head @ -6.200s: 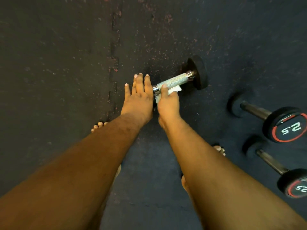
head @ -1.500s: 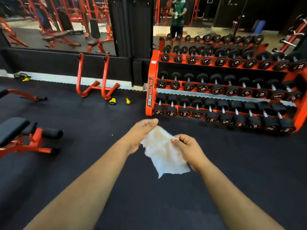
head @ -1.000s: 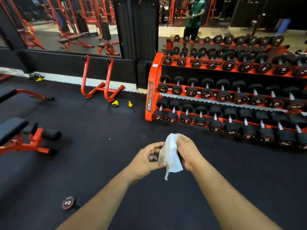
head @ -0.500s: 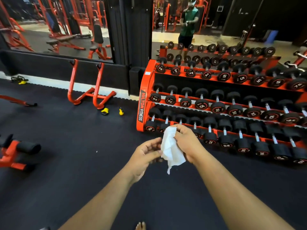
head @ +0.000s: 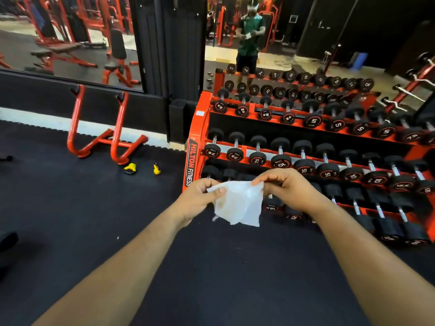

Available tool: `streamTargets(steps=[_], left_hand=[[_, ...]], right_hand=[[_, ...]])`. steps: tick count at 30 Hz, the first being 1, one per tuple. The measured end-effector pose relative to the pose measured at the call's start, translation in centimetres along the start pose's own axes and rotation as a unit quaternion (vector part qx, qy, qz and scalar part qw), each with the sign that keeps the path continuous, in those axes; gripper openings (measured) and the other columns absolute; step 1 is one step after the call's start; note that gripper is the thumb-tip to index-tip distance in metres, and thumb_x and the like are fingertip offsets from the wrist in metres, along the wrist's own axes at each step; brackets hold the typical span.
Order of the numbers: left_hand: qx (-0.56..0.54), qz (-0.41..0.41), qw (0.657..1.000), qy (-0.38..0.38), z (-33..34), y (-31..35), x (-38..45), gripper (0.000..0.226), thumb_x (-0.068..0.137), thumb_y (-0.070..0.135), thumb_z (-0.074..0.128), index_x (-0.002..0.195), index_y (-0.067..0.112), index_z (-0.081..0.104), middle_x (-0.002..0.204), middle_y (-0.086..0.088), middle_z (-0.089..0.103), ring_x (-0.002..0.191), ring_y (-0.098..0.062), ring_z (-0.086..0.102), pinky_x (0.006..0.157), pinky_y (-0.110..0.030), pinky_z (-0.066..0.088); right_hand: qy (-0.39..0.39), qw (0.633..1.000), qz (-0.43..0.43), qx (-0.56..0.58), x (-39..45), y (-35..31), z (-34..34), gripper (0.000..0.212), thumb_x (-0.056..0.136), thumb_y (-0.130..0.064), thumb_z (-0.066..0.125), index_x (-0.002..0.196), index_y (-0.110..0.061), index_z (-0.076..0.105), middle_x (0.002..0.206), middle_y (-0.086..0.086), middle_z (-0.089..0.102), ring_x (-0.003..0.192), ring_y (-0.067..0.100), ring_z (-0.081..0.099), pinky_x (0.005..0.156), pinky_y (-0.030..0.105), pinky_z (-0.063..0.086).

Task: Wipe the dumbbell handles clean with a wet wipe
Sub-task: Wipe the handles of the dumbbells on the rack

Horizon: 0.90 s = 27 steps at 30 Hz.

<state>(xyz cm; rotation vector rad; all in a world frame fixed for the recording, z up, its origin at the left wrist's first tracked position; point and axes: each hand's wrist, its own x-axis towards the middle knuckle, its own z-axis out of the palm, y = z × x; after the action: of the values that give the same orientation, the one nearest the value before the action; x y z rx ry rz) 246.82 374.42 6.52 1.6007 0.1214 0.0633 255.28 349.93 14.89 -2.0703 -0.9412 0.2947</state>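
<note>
A white wet wipe (head: 239, 204) hangs spread out in the air between both hands, with faint brownish marks on it. My left hand (head: 200, 198) pinches its upper left corner. My right hand (head: 288, 188) pinches its upper right corner. Behind the wipe stands a red three-tier rack (head: 194, 158) filled with several black dumbbells (head: 281, 160) that have steel handles and numbered ends. The rack's lowest row is partly hidden by my hands and the wipe.
Dark rubber floor (head: 94, 220) stretches in front of the rack. A red steel stand (head: 98, 128) and two small yellow objects (head: 141, 168) lie to the left. A wall mirror (head: 277, 36) behind the rack reflects a standing person. A barbell (head: 409, 95) rests at far right.
The bunched wipe held mostly by my right hand is now pulled open between both hands. The view has moved closer to the rack since the floor dumbbell was wiped.
</note>
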Motion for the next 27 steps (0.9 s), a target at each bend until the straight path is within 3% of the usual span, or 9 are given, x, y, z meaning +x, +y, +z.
streamTargets(steps=[3,6,10,13,15,18,22,25,27], left_hand=[[0.070,0.024,0.997,-0.015,-1.9,1.4,2.7,0.011,0.096,0.026,0.071,0.099,0.015,0.072,0.094,-0.003,0.074,0.082,-0.014,0.068,0.069,-0.029,0.054],[0.147,0.047,0.988,-0.010,-2.4,2.6,5.7,0.004,0.095,0.022,0.071,0.098,0.019,0.073,0.086,0.015,0.072,0.079,-0.002,0.067,0.059,-0.017,0.049],[0.187,0.068,0.980,0.008,-2.5,3.1,9.9,0.003,0.095,0.023,0.072,0.096,0.021,0.073,0.080,0.018,0.070,0.073,0.004,0.062,0.060,-0.015,0.046],[0.195,0.066,0.979,0.012,-3.6,2.7,12.5,0.004,0.096,0.026,0.069,0.096,0.023,0.072,0.092,0.010,0.072,0.086,-0.007,0.067,0.074,-0.030,0.054],[0.196,0.058,0.978,0.034,-4.1,2.4,15.0,0.006,0.097,0.026,0.068,0.098,0.021,0.072,0.095,0.003,0.072,0.089,-0.012,0.068,0.079,-0.035,0.055],[0.183,0.031,0.981,0.060,-4.7,2.2,18.4,0.008,0.098,0.024,0.068,0.096,0.017,0.071,0.094,-0.007,0.072,0.082,-0.014,0.066,0.075,-0.036,0.054],[0.206,0.019,0.978,0.022,-4.0,2.8,23.1,0.015,0.097,0.032,0.068,0.096,0.018,0.072,0.095,-0.011,0.072,0.088,-0.030,0.069,0.077,-0.043,0.055],[0.204,0.025,0.977,0.060,-3.6,3.4,26.6,0.022,0.100,0.031,0.065,0.102,0.011,0.070,0.099,-0.012,0.071,0.088,-0.024,0.068,0.078,-0.041,0.055],[0.159,0.024,0.977,0.141,-3.3,2.9,28.0,0.021,0.103,0.037,0.058,0.111,0.019,0.068,0.107,-0.002,0.071,0.101,-0.018,0.068,0.085,-0.037,0.056]], right_hand=[[-0.027,0.996,0.025,-0.084,3.0,1.6,-1.1,0.039,0.097,0.001,0.059,0.104,-0.033,0.076,0.105,-0.022,0.072,0.096,-0.003,0.067,0.087,0.024,0.055],[0.069,0.997,0.028,-0.036,6.7,2.0,-0.6,0.025,0.102,-0.018,0.055,0.115,-0.034,0.069,0.115,-0.017,0.068,0.108,0.003,0.064,0.097,0.031,0.053],[-0.064,0.996,0.045,-0.042,11.7,3.6,2.0,0.044,0.095,-0.052,0.061,0.133,-0.031,0.058,0.121,-0.015,0.063,0.109,0.001,0.060,0.095,0.031,0.051],[-0.111,0.993,0.028,-0.020,14.1,6.5,2.6,0.018,0.092,-0.038,0.072,0.094,-0.021,0.068,0.086,-0.009,0.067,0.075,0.003,0.061,0.071,0.034,0.053],[-0.123,0.992,0.036,0.020,16.2,8.8,1.6,0.020,0.093,-0.030,0.073,0.084,-0.015,0.064,0.073,-0.008,0.064,0.064,0.008,0.060,0.061,0.028,0.048],[-0.168,0.984,0.049,0.039,19.5,11.2,-0.2,0.024,0.091,-0.032,0.074,0.092,-0.010,0.064,0.077,-0.003,0.068,0.065,0.012,0.065,0.058,0.026,0.050],[-0.164,0.985,0.029,0.045,24.4,13.5,-1.5,0.033,0.089,-0.054,0.069,0.110,-0.030,0.064,0.104,-0.006,0.068,0.089,0.009,0.066,0.076,0.031,0.052],[-0.131,0.983,0.029,0.126,27.4,15.2,-1.9,0.031,0.095,-0.043,0.067,0.100,-0.012,0.066,0.096,0.012,0.071,0.077,0.020,0.066,0.066,0.035,0.047],[-0.094,0.979,0.050,0.176,28.8,16.4,-1.9,0.029,0.095,-0.037,0.067,0.095,-0.009,0.067,0.093,0.013,0.073,0.081,0.030,0.070,0.068,0.041,0.050]])
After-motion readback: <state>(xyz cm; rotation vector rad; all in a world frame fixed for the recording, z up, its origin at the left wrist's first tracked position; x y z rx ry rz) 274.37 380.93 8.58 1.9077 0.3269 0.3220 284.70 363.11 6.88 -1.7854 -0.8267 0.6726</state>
